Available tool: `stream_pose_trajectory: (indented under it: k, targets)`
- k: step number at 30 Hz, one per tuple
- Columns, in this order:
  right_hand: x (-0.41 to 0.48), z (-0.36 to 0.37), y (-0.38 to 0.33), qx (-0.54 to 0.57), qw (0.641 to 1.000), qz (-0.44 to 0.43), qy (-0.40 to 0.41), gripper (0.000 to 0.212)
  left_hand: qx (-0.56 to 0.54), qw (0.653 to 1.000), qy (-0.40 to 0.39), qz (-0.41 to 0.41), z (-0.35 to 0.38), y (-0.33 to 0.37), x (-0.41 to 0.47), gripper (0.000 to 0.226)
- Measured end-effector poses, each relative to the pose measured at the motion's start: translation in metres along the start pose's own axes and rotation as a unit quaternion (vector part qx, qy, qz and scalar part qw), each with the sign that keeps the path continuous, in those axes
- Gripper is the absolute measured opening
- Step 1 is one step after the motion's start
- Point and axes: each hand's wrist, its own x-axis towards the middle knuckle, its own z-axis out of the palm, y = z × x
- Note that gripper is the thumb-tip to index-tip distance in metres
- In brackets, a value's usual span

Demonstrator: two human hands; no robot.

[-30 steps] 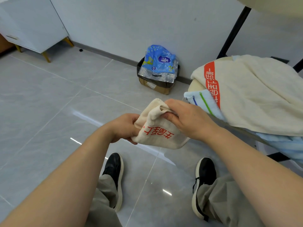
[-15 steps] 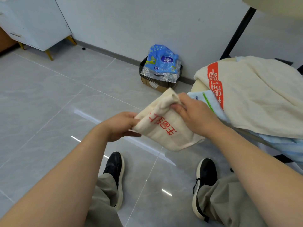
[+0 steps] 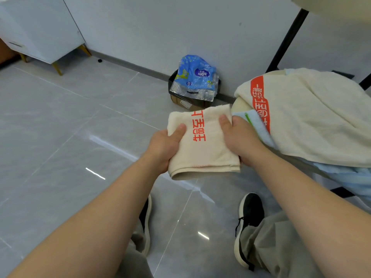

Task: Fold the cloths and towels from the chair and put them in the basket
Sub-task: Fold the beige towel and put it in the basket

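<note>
Above grey floor [image 3: 76, 141], seemingly folded cloth [image 3: 207, 155]

The folded cloth [image 3: 202, 145] is cream with red lettering. At 3 o'clock, a cream towel [image 3: 313, 121] carries a red band, and the pale blue towel [image 3: 258, 127] beneath shows a green stripe. At 12 o'clock sits a blue bag [image 3: 195, 77]. The floor [image 3: 60, 127] is glossy grey tile.
</note>
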Motion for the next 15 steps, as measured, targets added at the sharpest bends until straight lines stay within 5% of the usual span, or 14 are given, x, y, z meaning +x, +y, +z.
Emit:
stream_pose_trajectory:
  k: [3,9,12,15]
  targets:
    - [0.005,0.003,0.001,0.021,0.999,0.043,0.001,0.053,0.005,0.999,-0.004,-0.053,0.000,0.006,-0.002,0.043]
    - [0.030,0.017,0.021,0.200,0.948,0.248,0.001,0.049,-0.134,0.967,-0.182,-0.119,-0.019,0.011,0.010,0.042]
    - [0.038,0.036,0.034,0.270,0.913,0.303,-0.025,0.032,-0.084,0.964,-0.236,-0.091,-0.038,0.001,0.035,0.087]
    - [0.040,0.055,0.042,0.303,0.888,0.344,-0.040,0.026,-0.036,0.965,-0.242,-0.097,-0.045,-0.002,0.052,0.095]
